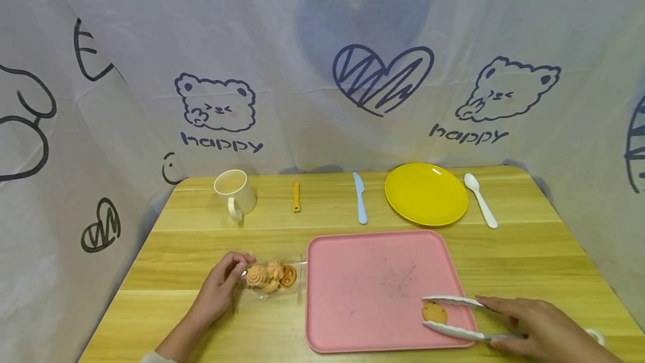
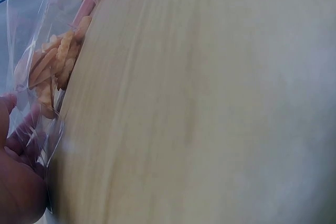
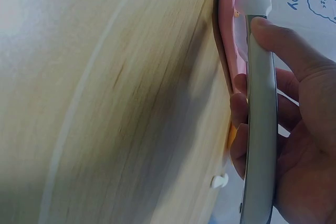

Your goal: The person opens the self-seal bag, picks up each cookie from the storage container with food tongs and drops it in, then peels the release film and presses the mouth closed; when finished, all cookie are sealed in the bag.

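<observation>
My left hand (image 1: 221, 284) pinches the left end of a clear plastic bag (image 1: 297, 283) of cookies beside the tray. Swirled butter cookies (image 1: 257, 276) and a pretzel-shaped cookie (image 1: 288, 275) show through the plastic. In the left wrist view, fingers and thumb hold the crinkled bag end (image 2: 39, 129). My right hand (image 1: 539, 326) grips metal tongs (image 3: 261, 119) with white scalloped ends. Those ends stand apart over the right front corner of the pink tray (image 1: 373, 284), one on each side of a round cookie (image 1: 434, 312) with dark specks.
Along the back of the wooden table (image 1: 201, 240) stand a cream mug (image 1: 242, 195), a small yellow-orange handle-like piece (image 1: 296, 197), a light blue knife (image 1: 360, 198), a yellow plate (image 1: 425, 194) and a white spoon (image 1: 481, 200). A small white object (image 3: 219, 181) lies near my right wrist. Printed curtains surround the table.
</observation>
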Motion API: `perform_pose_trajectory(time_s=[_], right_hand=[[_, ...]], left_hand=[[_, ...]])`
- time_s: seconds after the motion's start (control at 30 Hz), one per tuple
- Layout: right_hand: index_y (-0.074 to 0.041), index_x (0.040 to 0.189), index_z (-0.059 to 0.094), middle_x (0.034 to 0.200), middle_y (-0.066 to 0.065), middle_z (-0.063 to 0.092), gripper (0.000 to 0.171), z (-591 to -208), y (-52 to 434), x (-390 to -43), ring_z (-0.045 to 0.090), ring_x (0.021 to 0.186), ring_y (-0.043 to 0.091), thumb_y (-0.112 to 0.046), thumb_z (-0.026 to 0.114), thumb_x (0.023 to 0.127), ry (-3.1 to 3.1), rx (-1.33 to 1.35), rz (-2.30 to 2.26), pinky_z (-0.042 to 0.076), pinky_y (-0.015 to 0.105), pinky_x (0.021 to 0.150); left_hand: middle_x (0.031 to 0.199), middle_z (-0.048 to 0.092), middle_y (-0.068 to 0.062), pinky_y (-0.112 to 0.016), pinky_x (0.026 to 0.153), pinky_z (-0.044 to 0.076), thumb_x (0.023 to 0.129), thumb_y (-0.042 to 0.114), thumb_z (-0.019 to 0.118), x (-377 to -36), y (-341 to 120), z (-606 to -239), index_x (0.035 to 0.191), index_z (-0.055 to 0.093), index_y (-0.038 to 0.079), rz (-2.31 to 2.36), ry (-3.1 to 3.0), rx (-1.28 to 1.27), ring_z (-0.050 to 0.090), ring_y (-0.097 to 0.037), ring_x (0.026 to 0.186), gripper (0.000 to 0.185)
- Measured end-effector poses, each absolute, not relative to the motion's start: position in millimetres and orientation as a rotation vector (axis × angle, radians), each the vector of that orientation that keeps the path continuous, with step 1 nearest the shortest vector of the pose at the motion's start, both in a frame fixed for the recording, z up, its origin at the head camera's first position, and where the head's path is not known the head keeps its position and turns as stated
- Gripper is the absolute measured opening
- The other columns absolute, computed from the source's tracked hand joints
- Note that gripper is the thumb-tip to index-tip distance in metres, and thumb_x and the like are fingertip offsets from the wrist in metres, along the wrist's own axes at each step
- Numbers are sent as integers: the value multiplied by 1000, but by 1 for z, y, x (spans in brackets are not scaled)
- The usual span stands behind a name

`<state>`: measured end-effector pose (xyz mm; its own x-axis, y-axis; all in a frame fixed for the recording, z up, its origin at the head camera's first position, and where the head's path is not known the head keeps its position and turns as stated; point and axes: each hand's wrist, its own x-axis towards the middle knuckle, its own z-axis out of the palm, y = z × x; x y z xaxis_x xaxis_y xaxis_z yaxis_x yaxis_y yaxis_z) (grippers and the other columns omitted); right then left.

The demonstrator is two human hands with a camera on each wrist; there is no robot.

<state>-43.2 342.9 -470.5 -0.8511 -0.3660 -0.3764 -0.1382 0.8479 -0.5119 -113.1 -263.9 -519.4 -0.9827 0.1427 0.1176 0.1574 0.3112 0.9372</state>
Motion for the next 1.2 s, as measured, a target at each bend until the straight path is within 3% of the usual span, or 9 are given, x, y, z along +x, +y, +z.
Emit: perform_pose_trajectory(time_s=[0.37, 0.67, 0.93, 1.2], right_hand=[[-11, 146, 58, 72, -13, 50, 76, -468, 339, -46, 45, 62, 0, -59, 72, 89, 2587, -464, -706, 36, 23, 51], [-23, 140, 64, 70, -16, 48, 69, -461, 322, -56, 43, 62, 0, -64, 72, 86, 2712, -476, -661, 35, 21, 52], [-23, 138, 66, 72, -22, 48, 59, -457, 308, -73, 42, 64, -5, -51, 80, 87, 2860, -754, -716, 37, 17, 53], [-22, 138, 66, 75, -20, 52, 60, -451, 284, -96, 44, 66, -4, -45, 83, 86, 2815, -828, -715, 39, 18, 57]], left_hand=[[124, 67, -18, -8, 104, 41, 111, 18, 46, -113, -264, -520, 105, 57, -1, -1815, -2542, -279, 52, -13, 132, 23], [124, 67, -18, -8, 104, 42, 111, 18, 46, -112, -263, -518, 105, 57, -1, -1804, -2552, -271, 52, -20, 134, 23], [125, 67, -17, -8, 105, 41, 111, 19, 46, -112, -263, -518, 105, 57, -1, -1807, -2557, -270, 51, -24, 135, 23], [125, 67, -18, -8, 105, 41, 111, 18, 47, -113, -263, -518, 105, 57, -1, -1806, -2559, -266, 51, -24, 135, 23]])
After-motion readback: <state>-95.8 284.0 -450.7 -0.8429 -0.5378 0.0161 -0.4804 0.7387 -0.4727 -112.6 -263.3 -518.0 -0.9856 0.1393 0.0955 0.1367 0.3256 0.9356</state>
